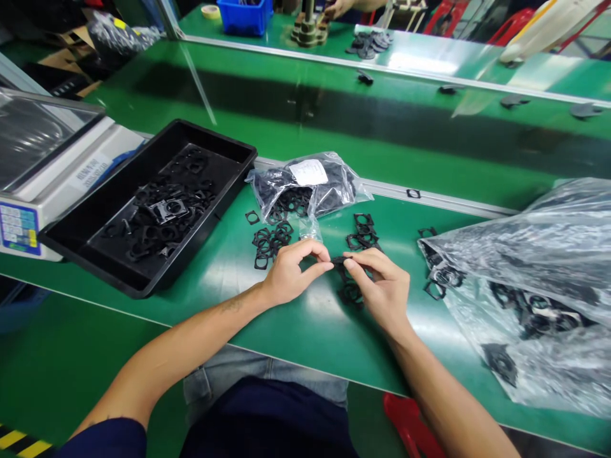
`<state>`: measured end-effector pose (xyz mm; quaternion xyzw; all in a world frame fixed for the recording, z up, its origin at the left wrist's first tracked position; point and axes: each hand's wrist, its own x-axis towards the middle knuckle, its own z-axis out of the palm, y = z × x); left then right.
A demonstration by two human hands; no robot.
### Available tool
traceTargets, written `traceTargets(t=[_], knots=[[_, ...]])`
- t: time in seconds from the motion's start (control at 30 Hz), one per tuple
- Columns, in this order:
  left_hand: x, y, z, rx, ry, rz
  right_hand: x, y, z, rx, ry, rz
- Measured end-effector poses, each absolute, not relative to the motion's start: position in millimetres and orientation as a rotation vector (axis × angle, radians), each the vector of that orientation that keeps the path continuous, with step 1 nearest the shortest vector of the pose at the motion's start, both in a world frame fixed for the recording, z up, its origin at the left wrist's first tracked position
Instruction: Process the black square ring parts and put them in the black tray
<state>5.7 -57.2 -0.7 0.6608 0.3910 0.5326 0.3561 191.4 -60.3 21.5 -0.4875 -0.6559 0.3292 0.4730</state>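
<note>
Between my two hands, just above the green table, is a small black plastic part (339, 260), seen nearly edge-on. The fingertips of my left hand (296, 270) pinch its left end, and my right hand (380, 280) pinches its right end. Fingers hide most of its shape. Left of my hands lies a loose pile of square black frames with round holes (272, 240). More black frames (363, 238) are behind my right hand, and a few others (352, 294) lie under it.
A black tray (143, 280) of mixed parts stands left, against a scale (19, 229). Behind my hands lies a clear bag of black parts (334, 181). A large plastic bag (525, 248) spills frames at right. Across the divider, another person's hand (340, 7) touches a metal fixture (310, 28).
</note>
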Motion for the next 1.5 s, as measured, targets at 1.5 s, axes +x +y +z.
traceTargets(t=[1.5], knots=[[4, -50, -4, 1.344, 1.040, 1.211, 188, -65, 21, -1.165, -1.659, 0.877]])
